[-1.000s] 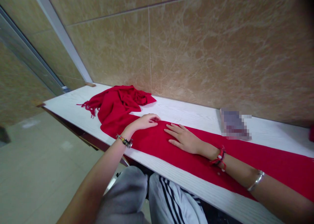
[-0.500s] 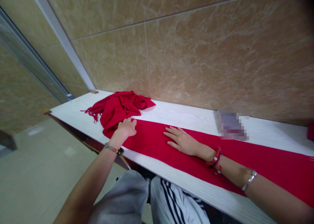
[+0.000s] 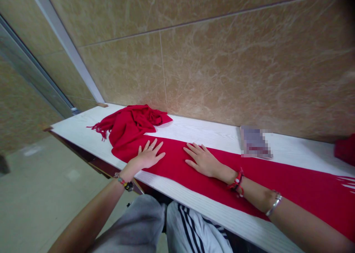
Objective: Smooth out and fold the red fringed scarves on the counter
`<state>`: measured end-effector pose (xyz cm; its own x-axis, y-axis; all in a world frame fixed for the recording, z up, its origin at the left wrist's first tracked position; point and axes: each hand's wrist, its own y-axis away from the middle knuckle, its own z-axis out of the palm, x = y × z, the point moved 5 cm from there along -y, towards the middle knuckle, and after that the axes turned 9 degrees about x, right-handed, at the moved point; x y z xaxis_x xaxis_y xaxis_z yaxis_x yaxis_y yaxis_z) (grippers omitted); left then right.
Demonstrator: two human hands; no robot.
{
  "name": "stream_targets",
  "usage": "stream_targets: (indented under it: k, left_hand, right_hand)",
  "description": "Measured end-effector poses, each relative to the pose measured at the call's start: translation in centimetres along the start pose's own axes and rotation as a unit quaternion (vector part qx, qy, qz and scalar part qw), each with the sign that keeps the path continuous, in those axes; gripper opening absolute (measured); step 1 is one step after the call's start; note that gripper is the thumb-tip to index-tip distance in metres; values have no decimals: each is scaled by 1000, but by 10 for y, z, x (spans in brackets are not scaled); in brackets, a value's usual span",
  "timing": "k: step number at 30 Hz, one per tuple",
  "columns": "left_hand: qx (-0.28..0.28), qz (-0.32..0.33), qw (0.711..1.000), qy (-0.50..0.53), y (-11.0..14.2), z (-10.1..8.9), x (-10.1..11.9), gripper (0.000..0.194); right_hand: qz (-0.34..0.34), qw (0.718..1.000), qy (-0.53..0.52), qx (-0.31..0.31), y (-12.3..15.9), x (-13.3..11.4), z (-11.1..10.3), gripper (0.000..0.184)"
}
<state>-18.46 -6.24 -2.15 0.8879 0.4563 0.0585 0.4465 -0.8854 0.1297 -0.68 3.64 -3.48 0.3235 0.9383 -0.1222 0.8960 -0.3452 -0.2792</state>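
A long red scarf (image 3: 172, 162) lies along a white table (image 3: 194, 129). Its right stretch is spread flat, with white-looking fringe gaps at the far right, while its left end is heaped in loose folds with tassels hanging out. My left hand (image 3: 147, 156) rests on the flat part beside the heap, fingers spread. Further right, my right hand (image 3: 203, 160) lies palm down on the same cloth, fingers stretched out. Neither hand grips anything. A beaded bracelet is on my left wrist; a red one and a silver bangle are on my right arm.
A flat pixelated object (image 3: 253, 142) lies behind the scarf near the tiled wall (image 3: 222, 75). More red cloth (image 3: 345, 149) shows at the right edge. The table's front edge runs just above my knees. A small brown block (image 3: 102, 105) sits at the far left corner.
My left hand has gone from bent fingers at the edge of the folds to lying flat with fingers spread, slightly nearer my right hand. The view has shifted a little.
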Motion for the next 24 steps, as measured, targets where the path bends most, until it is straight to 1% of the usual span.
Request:
stream_targets:
  k: [1, 2, 3, 4, 5, 6, 7, 8, 9, 10, 12, 14, 15, 16, 17, 18, 19, 21, 22, 23, 24]
  left_hand:
    - [-4, -38, 999, -13, 0, -4, -6, 61]
    - [4, -62, 998, -29, 2, -8, -8, 59]
    - [22, -63, 997, -41, 3, -13, -4, 56]
    - [48, -36, 997, -45, 6, -17, 6, 52]
    - [73, 18, 997, -35, 8, -20, 19, 49]
    - [90, 87, 992, -15, 12, -21, 34, 47]
    - [96, 154, 983, 10, 16, -21, 48, 44]
    - [93, 197, 975, 29, 19, -19, 56, 41]
    - [86, 207, 974, 36, 21, -18, 58, 37]
    - [78, 182, 980, 28, 21, -16, 53, 33]
    - [71, 65, 995, -9, 16, -17, 29, 29]
    - [67, -52, 996, -41, 12, -22, 1, 32]
    - [69, -91, 992, -53, 11, -25, -8, 33]
    - [72, -114, 989, -62, 11, -29, -13, 35]
    - [78, -120, 987, -67, 11, -31, -12, 35]
    - [84, -112, 988, -69, 11, -33, -6, 35]
    - [88, -91, 990, -66, 12, -33, 4, 35]
    - [93, 7, 995, -45, 15, -29, 34, 33]
    - [94, 70, 993, -34, 17, -26, 50, 33]
    - [98, 115, 988, -30, 20, -23, 61, 33]
    - [103, 132, 985, -34, 21, -21, 66, 34]
  right_hand:
    - [-1, 1000, 0, 0, 0, 0, 0, 58]
    - [-1, 1000, -1, 1, 0, 0, 0, 58]
    - [-1, 1000, -1, 3, 0, 0, 0, 57]
    - [0, 1000, -2, 5, -1, 0, 0, 57]
    - [1, 1000, -2, 7, -1, 0, 0, 57]
    - [2, 1000, -3, 8, -1, 0, 0, 57]
    - [4, 1000, -5, 8, -1, 0, 0, 57]
    - [6, 1000, -7, 7, -2, 0, 0, 57]
    - [6, 1000, -9, 5, -2, 0, 0, 57]
    - [6, 1000, -12, 3, -2, 0, 0, 57]
    - [4, 1000, -15, -1, -2, 0, -1, 57]
    - [1, 1000, -15, -3, -2, 0, -2, 57]
    - [0, 1000, -15, -2, -2, 0, -2, 57]
    - [-2, 1000, -15, 0, -2, 0, -2, 57]
    - [-3, 1000, -15, 2, -2, 0, -2, 57]
    - [-5, 1000, -15, 5, -2, 0, -1, 56]
    - [-6, 1000, -15, 7, -2, 0, -1, 56]
    - [-9, 1000, -13, 10, -2, 0, 0, 56]
    - [-10, 1000, -12, 11, -2, 0, 1, 55]
    - [-9, 1000, -12, 12, -2, 0, 1, 55]
    - [-9, 1000, -12, 11, -2, 0, 0, 55]
